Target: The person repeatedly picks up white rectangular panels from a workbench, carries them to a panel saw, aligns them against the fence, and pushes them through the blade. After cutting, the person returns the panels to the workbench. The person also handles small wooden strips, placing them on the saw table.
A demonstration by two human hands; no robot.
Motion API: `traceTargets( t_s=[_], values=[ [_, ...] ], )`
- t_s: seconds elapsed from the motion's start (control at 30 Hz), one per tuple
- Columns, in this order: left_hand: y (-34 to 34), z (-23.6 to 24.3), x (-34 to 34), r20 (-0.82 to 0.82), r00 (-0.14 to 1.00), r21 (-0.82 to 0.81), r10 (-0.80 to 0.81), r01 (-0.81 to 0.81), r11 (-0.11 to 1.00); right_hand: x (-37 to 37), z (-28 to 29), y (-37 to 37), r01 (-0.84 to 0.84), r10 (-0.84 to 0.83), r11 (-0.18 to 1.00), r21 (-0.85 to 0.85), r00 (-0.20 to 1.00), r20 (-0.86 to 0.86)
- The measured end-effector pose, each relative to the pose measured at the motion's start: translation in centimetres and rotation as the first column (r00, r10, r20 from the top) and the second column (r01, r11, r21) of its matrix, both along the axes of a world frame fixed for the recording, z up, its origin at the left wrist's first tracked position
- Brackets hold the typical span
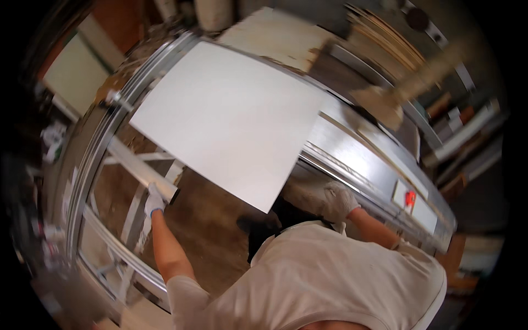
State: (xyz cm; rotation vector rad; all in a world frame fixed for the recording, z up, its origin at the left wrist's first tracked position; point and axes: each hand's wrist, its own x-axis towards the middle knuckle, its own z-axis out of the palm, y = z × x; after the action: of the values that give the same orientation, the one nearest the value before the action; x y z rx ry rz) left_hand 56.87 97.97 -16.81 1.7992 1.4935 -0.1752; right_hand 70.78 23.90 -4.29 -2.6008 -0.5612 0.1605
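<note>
Over the silver counter [344, 135] and the open metal frame [82, 187] beside it lies a big white panel [228, 118], its long axis slanting from upper left to lower right, one corner aimed at the person. Its near edge overhangs brown floor [201, 220], leaving open room between it and the person; past its right edge, the counter runs on. The metal bar [140, 168] slants the same way, its dark end just short of that near edge. The gloved left hand [154, 201] touches the bar near this end; I can't tell how tightly its fingers close. The right hand [340, 201], blurred, is loosely curled by the counter's near edge; I can't tell whether it holds anything. Farther right sits a small red object [410, 198].
</note>
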Motion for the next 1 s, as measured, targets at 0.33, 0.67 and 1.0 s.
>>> traceTargets(
  t_s=[0.33,0.67,1.0],
  values=[
    [0.9,-1.5,0.4,-0.186,0.98,0.211,-0.07,0.109,0.971,-9.6,-6.2,-13.2,0.188,-0.335,0.911,-0.367,0.857,-0.391],
    [-0.3,0.2,0.8,-0.214,0.974,0.226,-0.076,0.125,0.966,-11.0,-17.9,-16.5,-0.265,-0.217,0.862,-0.433,0.579,-0.786],
    [0.5,-2.2,1.4,-0.224,0.971,0.223,-0.082,0.133,0.966,0.7,-21.3,-14.7,-0.247,0.06,0.937,-0.246,0.81,-0.583]
  ],
)
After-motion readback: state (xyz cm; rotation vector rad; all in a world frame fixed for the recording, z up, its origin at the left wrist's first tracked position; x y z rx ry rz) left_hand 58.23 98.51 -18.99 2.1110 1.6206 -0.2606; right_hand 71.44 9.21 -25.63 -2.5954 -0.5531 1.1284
